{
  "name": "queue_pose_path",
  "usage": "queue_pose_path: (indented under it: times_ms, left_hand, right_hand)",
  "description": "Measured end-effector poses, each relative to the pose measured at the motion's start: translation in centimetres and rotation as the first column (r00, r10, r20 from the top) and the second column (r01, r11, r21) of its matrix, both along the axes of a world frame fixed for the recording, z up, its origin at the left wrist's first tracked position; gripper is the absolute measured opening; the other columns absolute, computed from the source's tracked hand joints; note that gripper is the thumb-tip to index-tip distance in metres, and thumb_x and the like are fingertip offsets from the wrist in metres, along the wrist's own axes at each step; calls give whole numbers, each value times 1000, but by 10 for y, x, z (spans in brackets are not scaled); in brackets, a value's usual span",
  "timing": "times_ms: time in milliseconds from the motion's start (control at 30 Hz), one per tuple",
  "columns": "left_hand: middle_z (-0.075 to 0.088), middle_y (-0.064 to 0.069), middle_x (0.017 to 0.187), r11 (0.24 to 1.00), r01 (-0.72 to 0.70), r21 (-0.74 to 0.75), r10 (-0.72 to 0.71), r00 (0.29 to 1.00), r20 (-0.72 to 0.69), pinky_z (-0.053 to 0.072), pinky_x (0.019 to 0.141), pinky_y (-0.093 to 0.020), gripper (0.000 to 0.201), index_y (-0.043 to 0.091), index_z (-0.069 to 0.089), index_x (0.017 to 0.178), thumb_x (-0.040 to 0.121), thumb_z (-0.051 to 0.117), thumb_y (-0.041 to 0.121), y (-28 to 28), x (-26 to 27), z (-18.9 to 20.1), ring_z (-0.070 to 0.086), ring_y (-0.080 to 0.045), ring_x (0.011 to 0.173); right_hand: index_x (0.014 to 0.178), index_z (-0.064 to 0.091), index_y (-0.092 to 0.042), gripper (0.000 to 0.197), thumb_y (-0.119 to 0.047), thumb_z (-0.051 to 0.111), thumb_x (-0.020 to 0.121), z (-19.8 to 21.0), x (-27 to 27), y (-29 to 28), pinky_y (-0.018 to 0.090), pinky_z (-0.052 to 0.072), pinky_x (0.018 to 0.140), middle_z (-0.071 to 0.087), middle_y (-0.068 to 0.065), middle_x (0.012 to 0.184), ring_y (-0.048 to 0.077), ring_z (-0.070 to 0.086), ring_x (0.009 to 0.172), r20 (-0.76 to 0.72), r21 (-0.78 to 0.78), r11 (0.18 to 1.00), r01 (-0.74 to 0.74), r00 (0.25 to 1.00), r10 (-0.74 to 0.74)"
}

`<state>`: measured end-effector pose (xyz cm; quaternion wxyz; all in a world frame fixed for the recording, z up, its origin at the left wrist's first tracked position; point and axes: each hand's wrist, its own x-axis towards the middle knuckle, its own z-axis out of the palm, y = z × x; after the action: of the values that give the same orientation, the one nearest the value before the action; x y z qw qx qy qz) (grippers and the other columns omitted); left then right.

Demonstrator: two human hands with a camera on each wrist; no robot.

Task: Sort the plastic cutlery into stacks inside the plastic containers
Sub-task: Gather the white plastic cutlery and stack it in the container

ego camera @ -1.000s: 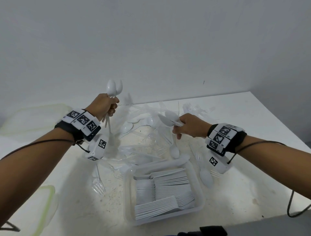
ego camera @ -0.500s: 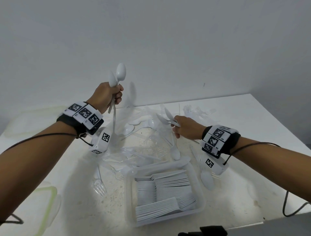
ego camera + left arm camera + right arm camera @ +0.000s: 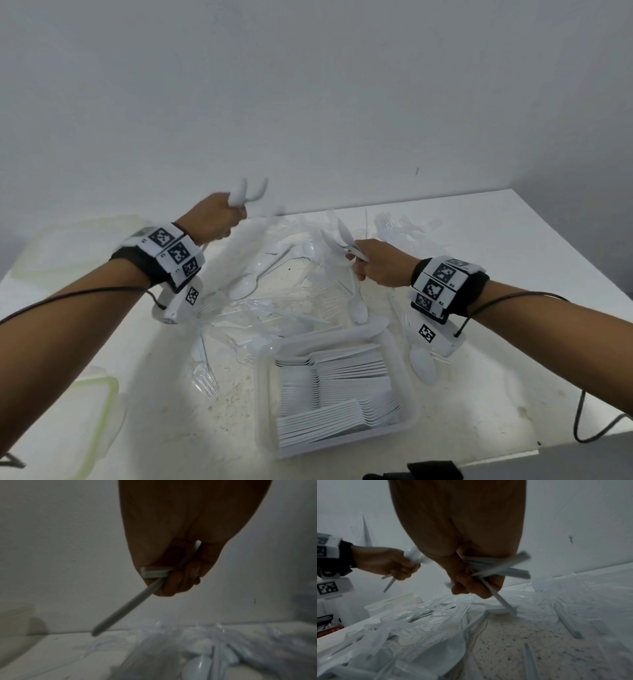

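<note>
My left hand (image 3: 214,221) is raised over the back left of the pile and grips white plastic spoons (image 3: 247,193), bowls up; their handles (image 3: 135,602) stick out below the fist. My right hand (image 3: 380,262) grips several white spoons (image 3: 337,238), bowls pointing left, and their handles (image 3: 498,568) cross in the fist. A loose pile of white and clear cutlery (image 3: 274,291) covers the table's middle. In front of it stands a clear container (image 3: 407,383) holding neat stacks of white cutlery (image 3: 335,394).
An empty clear container (image 3: 65,246) sits at the back left. A green-rimmed lid (image 3: 99,421) lies at the front left. More clear forks (image 3: 397,222) lie at the back right, a lone spoon (image 3: 423,365) right of the container. A wall closes the table's far side.
My left hand, lifted high half a second ago, has come back down toward the pile with its spoons. My right hand stays in place with its spoons.
</note>
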<state>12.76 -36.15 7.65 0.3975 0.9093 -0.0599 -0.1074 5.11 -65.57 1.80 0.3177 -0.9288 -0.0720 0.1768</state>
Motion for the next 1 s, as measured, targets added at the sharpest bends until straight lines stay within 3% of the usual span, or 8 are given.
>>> queue_pose_path:
  times_ms: [100, 167, 267, 400, 467, 667, 767, 1000]
  left_hand:
    - [61, -8, 88, 894, 116, 433, -133, 991, 8, 38, 70, -29, 11, 8, 60, 92, 93, 51, 15, 5, -9, -26, 54, -24, 77]
    - [64, -8, 91, 842, 148, 519, -177, 984, 7, 37, 71, -28, 10, 9, 60, 86, 90, 53, 15, 8, -14, -42, 56, -25, 82]
    - [64, -5, 85, 809, 180, 559, -189, 981, -42, 40, 70, -28, 9, 15, 57, 79, 87, 55, 17, 11, -17, -67, 58, -24, 79]
    - [62, 1, 89, 795, 122, 594, -145, 989, -10, 41, 72, -30, 7, 24, 52, 79, 84, 56, 20, 16, -18, -89, 56, -22, 83]
    - [61, 2, 87, 804, 87, 588, -119, 993, 16, 41, 71, -29, 0, 21, 56, 83, 83, 56, 21, 17, -17, -95, 57, -22, 84]
    - [61, -2, 91, 840, 0, 542, -49, 996, 76, 46, 71, -32, 14, 24, 54, 98, 84, 56, 22, 13, -20, -103, 58, -27, 83]
    - [62, -1, 89, 829, -4, 559, -56, 994, 91, 47, 71, -31, 12, 23, 58, 95, 83, 57, 22, 6, -20, -99, 59, -26, 84]
    - [65, -4, 85, 790, 67, 609, -115, 993, 39, 43, 65, -28, 7, 15, 65, 86, 85, 61, 21, -3, -14, -93, 61, -24, 82]
  right_hand:
    - [74, 46, -20, 23, -5, 48, 92, -4, 3, 1, 27, 44, 68, 62, 6, 90, 19, 57, 78, 22, -50, 999, -20, 1000, 21]
    - [74, 46, -18, 22, -12, 50, 95, -7, 3, 1, 31, 43, 66, 56, 2, 77, 16, 52, 68, 18, -83, 996, -29, 999, 31]
    - [70, 42, -23, 28, -15, 51, 95, -9, 2, -2, 25, 35, 57, 50, -4, 70, 13, 47, 62, 54, -113, 993, -22, 998, 29]
    - [69, 44, -25, 29, -15, 53, 94, -9, -1, -5, 26, 35, 58, 52, -3, 72, 18, 50, 67, 86, -141, 989, -43, 995, 56]
    - [68, 43, -27, 29, -15, 53, 93, -10, -2, -6, 26, 36, 59, 53, -3, 72, 18, 51, 68, 86, -145, 989, -42, 995, 55]
    - [72, 48, -18, 22, -14, 54, 92, -9, -7, -7, 26, 34, 58, 52, -2, 70, 13, 47, 62, 94, -140, 989, -52, 993, 66]
    - [79, 52, -14, 15, -17, 55, 93, -7, -10, -7, 25, 35, 58, 54, -2, 71, 15, 49, 64, 101, -138, 989, -47, 993, 61]
    - [59, 43, -17, 35, -17, 54, 92, -4, -5, -5, 28, 32, 55, 48, -1, 58, 15, 42, 54, 68, -135, 991, -15, 997, 25]
